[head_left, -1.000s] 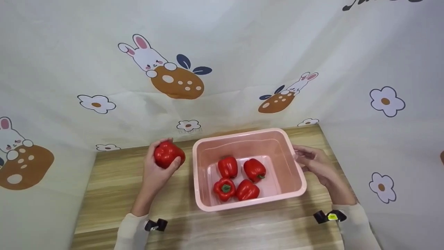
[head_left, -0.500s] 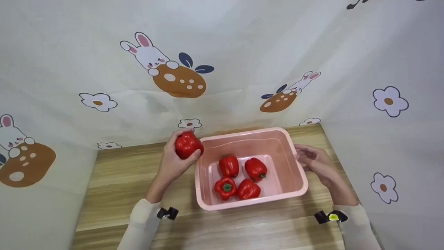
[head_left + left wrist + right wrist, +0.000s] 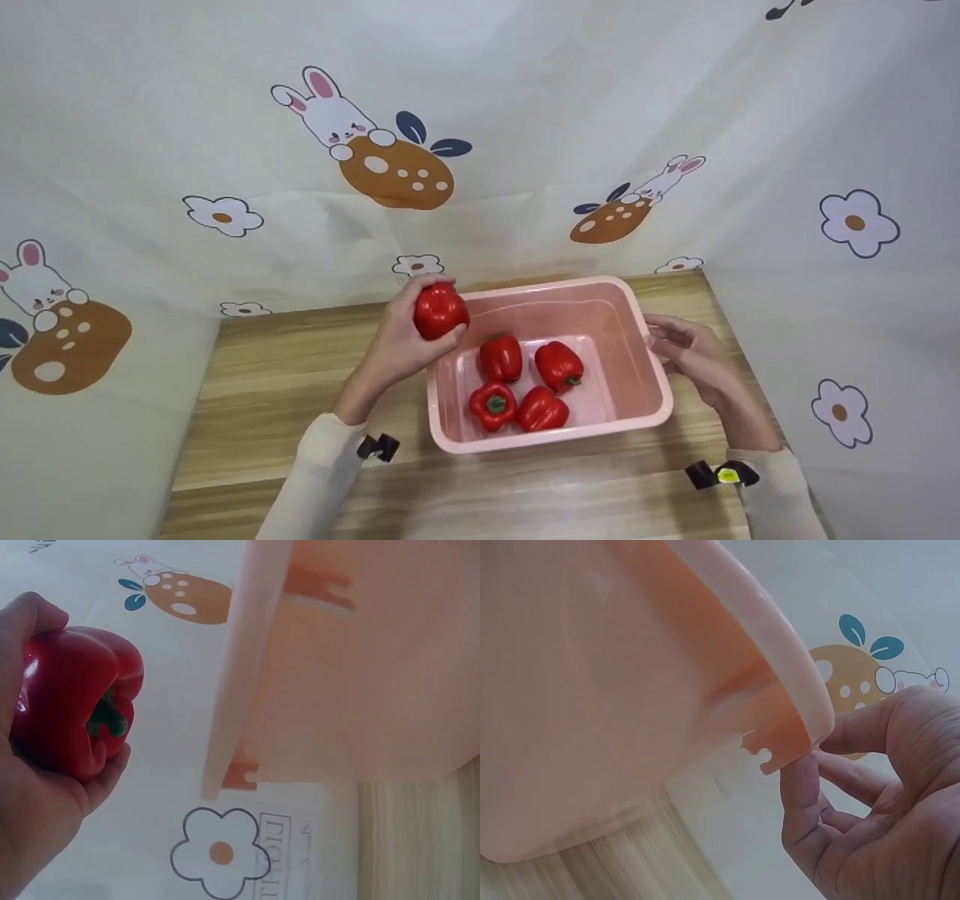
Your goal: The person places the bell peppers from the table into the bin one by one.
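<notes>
My left hand (image 3: pixel 397 341) grips a red bell pepper (image 3: pixel 441 310), holding it up over the left back corner of the pink plastic basin (image 3: pixel 551 437). In the left wrist view the pepper's green stem (image 3: pixel 109 718) points toward the basin's outer wall (image 3: pixel 367 682). Several more red bell peppers (image 3: pixel 559 366) lie grouped on the basin's floor, left of its middle. At the basin's right side, my right hand (image 3: pixel 690 358) pinches the rim, thumb and fingers meeting at its edge in the right wrist view.
The basin stands on a wood-grain table (image 3: pixel 270 390). A pale printed sheet (image 3: pixel 517 135) with rabbits and flowers rises close behind the table and along both sides. Each wrist wears a small black camera (image 3: pixel 379 448).
My left hand has carried the bell pepper rightward and up, from beside the basin to over its left back corner. The right hand keeps its hold on the rim.
</notes>
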A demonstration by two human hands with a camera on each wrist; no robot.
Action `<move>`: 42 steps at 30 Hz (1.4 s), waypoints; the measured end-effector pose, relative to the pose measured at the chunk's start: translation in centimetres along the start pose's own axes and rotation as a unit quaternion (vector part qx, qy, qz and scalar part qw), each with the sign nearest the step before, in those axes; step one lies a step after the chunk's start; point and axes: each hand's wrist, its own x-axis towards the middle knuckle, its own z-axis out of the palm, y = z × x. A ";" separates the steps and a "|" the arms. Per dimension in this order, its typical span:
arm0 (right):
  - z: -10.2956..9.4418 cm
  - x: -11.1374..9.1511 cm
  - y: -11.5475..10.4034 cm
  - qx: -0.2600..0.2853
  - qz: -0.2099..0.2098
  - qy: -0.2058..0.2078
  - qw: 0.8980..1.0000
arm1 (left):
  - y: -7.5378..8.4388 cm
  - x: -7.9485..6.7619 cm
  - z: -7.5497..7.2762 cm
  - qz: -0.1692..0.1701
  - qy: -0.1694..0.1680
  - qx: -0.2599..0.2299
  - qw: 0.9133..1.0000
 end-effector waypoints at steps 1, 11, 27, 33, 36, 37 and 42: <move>0.0 0.0 0.0 0.001 0.001 0.003 1.000 | 0.2 0.1 0.1 0.009 -0.007 0.013 1.000; 0.0 -0.1 -0.1 -0.005 -0.001 0.001 1.000 | 1.7 0.7 1.1 0.058 -0.093 0.138 0.984; 0.0 0.0 0.0 0.000 -0.007 0.000 1.000 | 2.3 0.3 1.1 0.050 -0.109 0.173 0.977; 0.1 0.2 -0.2 0.002 -0.008 0.003 1.000 | 1.5 -0.3 -0.2 0.099 -0.037 0.165 0.981; 0.2 0.3 -0.2 0.005 -0.009 0.004 1.000 | 0.9 -0.9 -0.8 0.112 -0.010 0.159 0.981; 0.2 0.3 -0.2 0.004 -0.010 0.001 1.000 | 0.6 -1.2 -1.0 0.112 -0.003 0.156 0.981; -0.1 -0.3 0.0 0.001 -0.005 0.005 1.000 | -0.3 -2.2 -1.2 0.099 0.002 0.146 0.984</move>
